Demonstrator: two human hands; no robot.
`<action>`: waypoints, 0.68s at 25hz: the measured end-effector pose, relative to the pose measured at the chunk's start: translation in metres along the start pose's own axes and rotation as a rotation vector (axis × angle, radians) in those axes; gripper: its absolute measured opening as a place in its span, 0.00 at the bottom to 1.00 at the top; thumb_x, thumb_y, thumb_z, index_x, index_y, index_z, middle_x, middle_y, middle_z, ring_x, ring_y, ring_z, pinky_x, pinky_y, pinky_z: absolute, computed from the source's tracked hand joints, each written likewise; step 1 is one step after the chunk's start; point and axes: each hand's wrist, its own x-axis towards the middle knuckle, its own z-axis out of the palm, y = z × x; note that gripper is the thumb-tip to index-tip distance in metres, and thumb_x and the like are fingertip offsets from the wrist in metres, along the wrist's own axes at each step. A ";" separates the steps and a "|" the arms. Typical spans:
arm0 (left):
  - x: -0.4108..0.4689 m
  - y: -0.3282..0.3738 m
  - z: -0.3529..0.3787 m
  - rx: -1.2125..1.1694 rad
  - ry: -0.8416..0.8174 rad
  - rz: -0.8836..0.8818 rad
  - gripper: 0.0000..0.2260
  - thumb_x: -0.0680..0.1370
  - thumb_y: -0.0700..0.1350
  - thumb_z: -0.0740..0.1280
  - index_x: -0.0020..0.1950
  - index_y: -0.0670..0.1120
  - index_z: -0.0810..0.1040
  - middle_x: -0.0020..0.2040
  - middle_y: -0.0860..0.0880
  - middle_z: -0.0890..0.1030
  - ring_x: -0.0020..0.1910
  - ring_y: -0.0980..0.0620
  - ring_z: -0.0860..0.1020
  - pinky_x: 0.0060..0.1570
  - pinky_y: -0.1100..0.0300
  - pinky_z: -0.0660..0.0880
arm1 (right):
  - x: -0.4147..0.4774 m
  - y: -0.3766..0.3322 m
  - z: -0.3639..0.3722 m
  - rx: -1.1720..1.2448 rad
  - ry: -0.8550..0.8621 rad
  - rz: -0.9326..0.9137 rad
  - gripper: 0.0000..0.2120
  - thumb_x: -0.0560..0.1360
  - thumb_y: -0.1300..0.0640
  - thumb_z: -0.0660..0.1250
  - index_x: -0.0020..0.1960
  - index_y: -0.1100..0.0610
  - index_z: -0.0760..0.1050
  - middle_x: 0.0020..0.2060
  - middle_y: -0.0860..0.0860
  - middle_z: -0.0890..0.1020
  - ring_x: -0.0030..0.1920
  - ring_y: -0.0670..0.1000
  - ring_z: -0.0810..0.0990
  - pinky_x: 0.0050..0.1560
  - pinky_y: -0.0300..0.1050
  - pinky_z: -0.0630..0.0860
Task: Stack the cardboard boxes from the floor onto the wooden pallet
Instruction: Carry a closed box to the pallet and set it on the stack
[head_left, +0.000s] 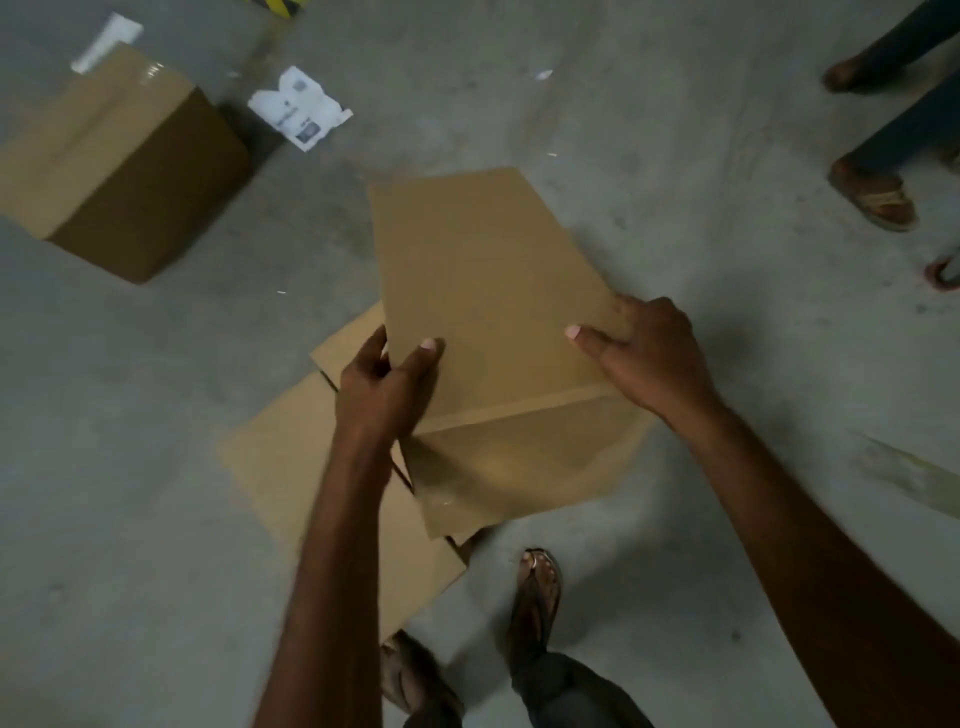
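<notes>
flat cardboard box (488, 291) spans both: left grip (382, 384) pinches left edge, right grip (649, 358) clasps right edge.

left grip (387, 382) and right grip (647, 353) hold a flattened cardboard box (483, 291) over flat cardboard (291, 467) on the floor (130, 493); taped box (114, 161) sits apart.

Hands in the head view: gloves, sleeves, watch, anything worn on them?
Nothing worn. The left hand and right hand are bare: no gloves, and no rings or tape that I can make out. The left forearm and right forearm are bare to the frame edge, with no sleeve cuff, watch or wristband showing. Thumbnails are short.
</notes>
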 end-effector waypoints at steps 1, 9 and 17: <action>-0.011 0.016 -0.022 0.035 -0.015 -0.023 0.18 0.74 0.51 0.78 0.63 0.53 0.83 0.51 0.54 0.87 0.47 0.57 0.86 0.50 0.59 0.82 | -0.016 -0.016 0.002 0.007 -0.013 -0.008 0.33 0.74 0.38 0.73 0.70 0.58 0.76 0.66 0.62 0.78 0.68 0.63 0.75 0.68 0.56 0.73; -0.091 0.077 -0.167 0.283 -0.006 -0.128 0.07 0.81 0.50 0.69 0.55 0.48 0.80 0.46 0.49 0.80 0.43 0.53 0.76 0.39 0.60 0.71 | -0.103 -0.117 0.008 -0.143 -0.142 -0.024 0.35 0.71 0.28 0.63 0.62 0.55 0.82 0.61 0.55 0.84 0.63 0.60 0.80 0.59 0.49 0.76; -0.090 -0.015 -0.241 -0.101 -0.096 -0.129 0.18 0.86 0.57 0.54 0.65 0.54 0.81 0.59 0.54 0.85 0.63 0.54 0.79 0.63 0.50 0.72 | -0.134 -0.171 0.052 -0.179 -0.011 0.116 0.28 0.77 0.41 0.58 0.61 0.61 0.81 0.60 0.62 0.82 0.59 0.64 0.81 0.59 0.52 0.76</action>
